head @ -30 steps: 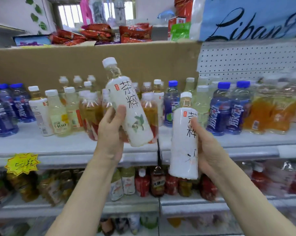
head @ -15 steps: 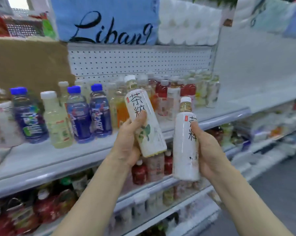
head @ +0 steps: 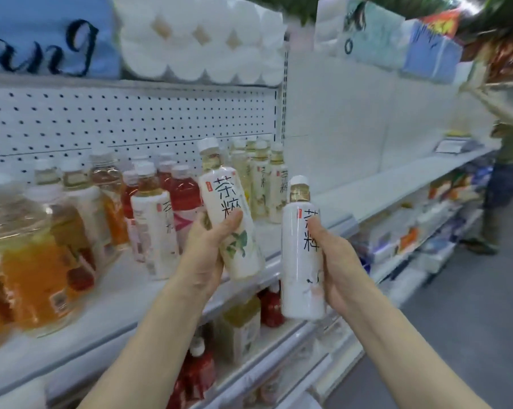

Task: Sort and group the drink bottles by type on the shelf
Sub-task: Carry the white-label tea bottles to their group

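My left hand (head: 209,249) grips a white tea bottle (head: 228,202) with black characters, tilted left, in front of the shelf (head: 107,314). My right hand (head: 335,261) grips a second white tea bottle (head: 299,261), held upright just off the shelf edge. Behind the left bottle, several matching white tea bottles (head: 271,184) stand grouped at the shelf's right end. Another white tea bottle (head: 154,228) stands left of my hand among red drink bottles (head: 185,196) and orange drink bottles (head: 39,261).
A white pegboard back panel (head: 131,119) rises behind the bottles. Toilet-paper packs (head: 202,42) sit on top. To the right the shelf section (head: 397,184) is bare. Lower shelves hold more bottles (head: 243,326). A person (head: 506,184) stands in the aisle at far right.
My view has swung right along the shelf. Both hands kept their bottles and now sit near the white tea group; the blue bottles have left the view.
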Demonstrator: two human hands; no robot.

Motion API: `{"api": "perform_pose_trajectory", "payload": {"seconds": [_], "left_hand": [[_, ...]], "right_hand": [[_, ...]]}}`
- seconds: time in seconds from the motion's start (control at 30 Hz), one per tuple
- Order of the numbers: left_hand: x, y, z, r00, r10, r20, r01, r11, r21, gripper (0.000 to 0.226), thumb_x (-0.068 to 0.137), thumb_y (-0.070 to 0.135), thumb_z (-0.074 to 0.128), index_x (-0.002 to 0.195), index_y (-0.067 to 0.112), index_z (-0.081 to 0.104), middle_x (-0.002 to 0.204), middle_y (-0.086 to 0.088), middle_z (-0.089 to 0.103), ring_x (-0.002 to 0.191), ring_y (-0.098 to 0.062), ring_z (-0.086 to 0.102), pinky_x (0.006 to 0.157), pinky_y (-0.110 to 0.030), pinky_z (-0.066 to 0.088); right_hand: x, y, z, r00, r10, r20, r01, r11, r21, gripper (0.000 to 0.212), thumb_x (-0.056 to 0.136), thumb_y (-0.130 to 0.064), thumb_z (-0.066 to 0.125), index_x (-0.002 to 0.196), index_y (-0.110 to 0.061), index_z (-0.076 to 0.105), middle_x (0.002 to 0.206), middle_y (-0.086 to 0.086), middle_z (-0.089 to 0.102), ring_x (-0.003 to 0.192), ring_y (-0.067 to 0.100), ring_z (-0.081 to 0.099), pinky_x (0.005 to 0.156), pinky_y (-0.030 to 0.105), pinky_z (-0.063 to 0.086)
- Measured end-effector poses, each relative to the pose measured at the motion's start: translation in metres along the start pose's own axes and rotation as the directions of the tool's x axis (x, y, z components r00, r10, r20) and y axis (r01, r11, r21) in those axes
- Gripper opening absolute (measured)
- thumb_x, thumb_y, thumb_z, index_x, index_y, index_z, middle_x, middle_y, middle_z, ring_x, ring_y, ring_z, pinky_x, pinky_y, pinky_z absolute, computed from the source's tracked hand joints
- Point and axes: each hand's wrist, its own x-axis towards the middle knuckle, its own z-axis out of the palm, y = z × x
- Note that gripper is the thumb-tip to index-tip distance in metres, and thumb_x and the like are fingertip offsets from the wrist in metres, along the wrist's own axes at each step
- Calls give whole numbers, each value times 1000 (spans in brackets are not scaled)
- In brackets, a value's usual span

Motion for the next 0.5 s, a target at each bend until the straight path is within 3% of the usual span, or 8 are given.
{"api": "perform_pose_trajectory", "payload": {"seconds": [0.13,0.3,0.43,0.5], "left_hand": [[81,-23,31,996,76,-55,-73,995,65,60,70,13,78,127,16,57,113,-2,76,107,-25,71,91,-46,55],[137,-59,49,990,63,-125,-41,984,171,61,70,9,80,127,19,60,115,-1,76,109,-22,71,100,-48,53],[158,-83,52,978,48,-201,-7,980,200,67,66,8,81,129,18,61,118,-4,75,106,-17,72,89,-37,54],[163,-90,55,967,58,-247,2,972,236,72,65,9,82,133,17,60,119,-1,75,109,-17,71,93,-38,53]], "right_hand": [[83,-34,-35,994,-112,19,112,993,-43,33,89,-36,66,108,-9,69,93,12,76,73,21,72,65,36,60],[165,-47,-58,979,-184,92,188,981,-39,52,78,-38,71,122,-9,66,108,10,78,94,25,75,75,37,61],[224,-45,-70,960,-201,193,208,978,-14,55,80,-30,72,130,-7,62,114,11,76,101,26,75,75,32,61],[252,-46,-77,947,-191,260,200,980,-8,58,80,-27,73,133,-7,59,119,13,74,106,29,73,77,34,61]]}}
